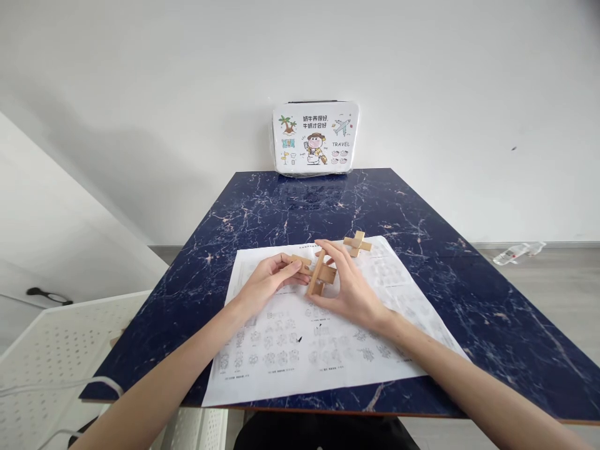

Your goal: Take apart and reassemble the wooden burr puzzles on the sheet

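The left hand (268, 281) is closed and pinches one end of the wooden puzzle (321, 274) between thumb and fingers. The right hand (350, 286) grips the opposite side, with its fingers curled over the top. The puzzle is over the sheet of paper (300, 356) on the table (469, 275), and a wooden cross (357, 244) lies on the paper just beyond the right hand.
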Tool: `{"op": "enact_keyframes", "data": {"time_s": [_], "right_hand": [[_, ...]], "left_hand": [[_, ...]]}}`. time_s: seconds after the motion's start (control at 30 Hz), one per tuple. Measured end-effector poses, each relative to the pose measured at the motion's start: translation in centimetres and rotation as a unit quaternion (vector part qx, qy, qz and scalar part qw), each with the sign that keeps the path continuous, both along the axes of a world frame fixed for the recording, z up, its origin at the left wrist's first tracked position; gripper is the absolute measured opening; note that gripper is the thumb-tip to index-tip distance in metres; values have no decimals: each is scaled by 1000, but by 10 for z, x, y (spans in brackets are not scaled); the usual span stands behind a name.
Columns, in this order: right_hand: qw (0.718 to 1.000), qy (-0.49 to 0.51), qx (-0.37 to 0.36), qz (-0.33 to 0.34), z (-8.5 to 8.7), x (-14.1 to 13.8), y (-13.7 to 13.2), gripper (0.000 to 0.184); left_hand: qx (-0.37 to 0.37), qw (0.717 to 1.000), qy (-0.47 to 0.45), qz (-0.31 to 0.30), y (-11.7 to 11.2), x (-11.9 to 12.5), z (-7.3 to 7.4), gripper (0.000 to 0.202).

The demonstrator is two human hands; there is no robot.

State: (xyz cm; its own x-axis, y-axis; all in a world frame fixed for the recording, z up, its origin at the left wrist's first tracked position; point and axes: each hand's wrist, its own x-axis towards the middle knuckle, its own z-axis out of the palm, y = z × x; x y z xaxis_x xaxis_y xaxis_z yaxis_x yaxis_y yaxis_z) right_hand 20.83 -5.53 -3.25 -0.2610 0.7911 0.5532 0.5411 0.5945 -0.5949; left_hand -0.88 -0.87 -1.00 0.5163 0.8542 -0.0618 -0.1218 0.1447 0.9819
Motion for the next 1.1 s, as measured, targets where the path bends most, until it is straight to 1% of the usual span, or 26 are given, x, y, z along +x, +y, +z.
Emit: {"op": "enact_keyframes", "data": {"time_s": [0.13,0.2,0.47,0.8,0.9,0.97,1.1], "right_hand": [[1000,0,1,-15,3,-2,-1,80],[1000,-4,10,-23,4,-3,-2,78],[997,-19,55,-41,5,-4,-1,79],[993,-36,105,-50,11,-1,1,81],[993,-45,94,-57,10,-2,2,82],[996,-36,67,-55,9,-4,2,82],[999,-10,20,-40,8,-7,1,75]], "left_hand": [[10,1000,-2,-12,0,0,1,22],[15,1000,-6,-19,-1,0,3,21],[37,999,8,-13,-4,2,14,24],[37,999,-5,4,-3,-1,18,27],[39,999,-8,7,-2,0,16,27],[40,999,-12,12,-2,1,13,27],[50,998,-18,16,-3,6,8,28]]}}
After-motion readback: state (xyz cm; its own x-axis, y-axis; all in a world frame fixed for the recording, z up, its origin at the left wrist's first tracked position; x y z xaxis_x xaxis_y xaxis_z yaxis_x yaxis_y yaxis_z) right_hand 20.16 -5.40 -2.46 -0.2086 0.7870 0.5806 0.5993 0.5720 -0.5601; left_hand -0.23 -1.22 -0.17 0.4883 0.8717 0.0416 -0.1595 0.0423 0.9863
